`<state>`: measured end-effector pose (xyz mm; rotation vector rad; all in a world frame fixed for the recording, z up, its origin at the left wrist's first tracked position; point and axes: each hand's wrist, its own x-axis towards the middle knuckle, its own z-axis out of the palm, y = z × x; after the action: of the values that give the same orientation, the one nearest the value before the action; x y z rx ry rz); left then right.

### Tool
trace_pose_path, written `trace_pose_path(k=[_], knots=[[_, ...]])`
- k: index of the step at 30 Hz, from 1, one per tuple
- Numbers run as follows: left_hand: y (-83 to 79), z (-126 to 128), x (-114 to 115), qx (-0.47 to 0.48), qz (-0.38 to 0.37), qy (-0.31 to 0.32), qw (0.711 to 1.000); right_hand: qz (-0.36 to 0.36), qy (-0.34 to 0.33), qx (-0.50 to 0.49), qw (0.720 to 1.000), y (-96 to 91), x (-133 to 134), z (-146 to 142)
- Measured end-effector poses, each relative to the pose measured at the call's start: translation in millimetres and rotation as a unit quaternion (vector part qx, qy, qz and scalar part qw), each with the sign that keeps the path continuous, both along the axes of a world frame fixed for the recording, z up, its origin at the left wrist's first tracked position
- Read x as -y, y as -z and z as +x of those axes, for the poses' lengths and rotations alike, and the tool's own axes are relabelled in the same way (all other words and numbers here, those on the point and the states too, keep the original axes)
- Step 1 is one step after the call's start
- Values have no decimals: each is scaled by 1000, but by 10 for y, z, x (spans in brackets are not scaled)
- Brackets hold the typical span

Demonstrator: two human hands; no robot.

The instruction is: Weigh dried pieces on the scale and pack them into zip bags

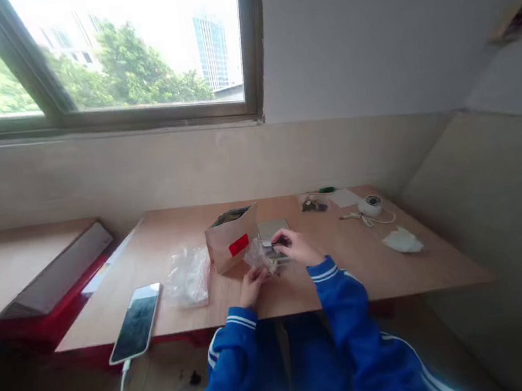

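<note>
Right now your left hand (251, 283) pinches the near edge of a small clear plastic bag (260, 257) on the wooden table (370, 271), and your right hand (297, 247) closes its fingers on a small dark part (278, 243) at the bag's far right side. Its long axis is too small to tell. Just beyond stands a brown paper bag (231, 243), mouth up.

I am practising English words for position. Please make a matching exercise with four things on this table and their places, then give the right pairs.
Things:
1. phone
2. brown paper bag
3. crumpled white paper
4. clear plastic bag

Places:
A. right side of the table
B. hanging over the front left edge
C. between the phone and the paper bag
D. just left of the hands

Pairs: 1-B, 2-D, 3-A, 4-C
</note>
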<state>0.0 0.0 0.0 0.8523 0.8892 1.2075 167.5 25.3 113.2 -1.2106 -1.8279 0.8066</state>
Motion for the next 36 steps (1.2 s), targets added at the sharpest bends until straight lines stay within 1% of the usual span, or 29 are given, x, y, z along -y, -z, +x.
trace_pose_path(k=[4, 7, 10, 12, 15, 19, 22, 25, 27, 30, 33, 36], knots=[[47, -9, -30, -10, -1, -1, 1000, 69, -9, -127, 989, -320, -80, -72], [85, -3, -47, -1, -9, -3, 1000, 119, -34, -194, 973, -590, -194, -239], [104, 1, -54, 10, -13, -7, 1000, 155, -49, -195, 967, -792, -359, -465], [108, -2, -55, 10, -11, -4, 1000, 174, -55, -167, 969, -850, -468, -607], [113, -10, -54, 7, -5, 7, 1000, 200, -75, -98, 972, -827, -578, -758], [118, -14, -59, 8, -2, 9, 1000, 207, -115, -19, 971, -694, -594, -820], [121, -16, -67, 9, -3, 6, 1000, 217, -107, 13, 970, -606, -550, -803], [141, -21, -80, 12, 2, 12, 1000, 244, -91, 45, 965, -544, -523, -799], [164, -24, -91, 14, 3, 9, 1000, 259, -79, 66, 960, -513, -527, -819], [200, -28, -106, 13, -1, 8, 1000, 263, -71, 97, 957, -494, -533, -858], [216, -29, -112, 13, 0, 11, 1000, 266, -40, 93, 959, -510, -467, -825], [213, -25, -110, 13, 2, 6, 1000, 254, 17, 16, 967, -479, -313, -645]])
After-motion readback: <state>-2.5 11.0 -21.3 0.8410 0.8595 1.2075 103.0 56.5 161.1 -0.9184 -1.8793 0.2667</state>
